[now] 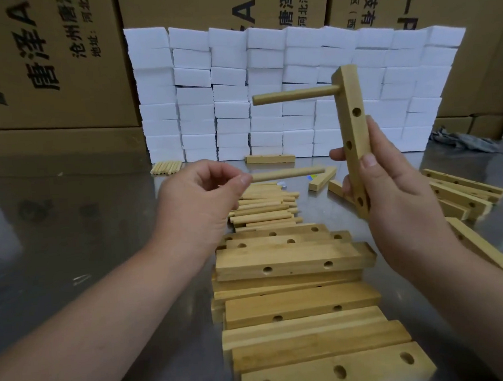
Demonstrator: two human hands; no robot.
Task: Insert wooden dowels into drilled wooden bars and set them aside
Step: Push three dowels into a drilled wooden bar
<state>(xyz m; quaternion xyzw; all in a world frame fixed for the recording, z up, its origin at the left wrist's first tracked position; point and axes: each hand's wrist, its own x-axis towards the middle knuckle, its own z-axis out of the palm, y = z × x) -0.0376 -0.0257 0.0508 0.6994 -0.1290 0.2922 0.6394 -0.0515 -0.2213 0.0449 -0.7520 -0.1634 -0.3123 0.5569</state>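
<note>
Shiny grey metal counter point(71, 229), reflective. Cardboard boxes point(48, 70) with printed characters wall off the back, with a stack of white foam blocks point(267, 73) in front of them. Right hand point(396, 188) grips a drilled bar point(353, 126) upright, thumb on the near edge, fingers point(337, 155) wrapped behind the lower half. One dowel point(295, 96) sits in the top hole, sticking out level to the left; three holes below it are open. Left hand point(198, 199) pinches a second dowel point(290, 173) by its end between thumb and forefinger, held level, far tip short of the bar, not touching. Loose dowel pile point(263, 210) lies just beyond the left fingers. Stacked bars point(292, 275) run from under both hands toward the camera; more bars point(463, 193) sit just right of the right hand. Room to move – bare counter stretches left of the left hand, and the foam stack stands well beyond both hands.
</note>
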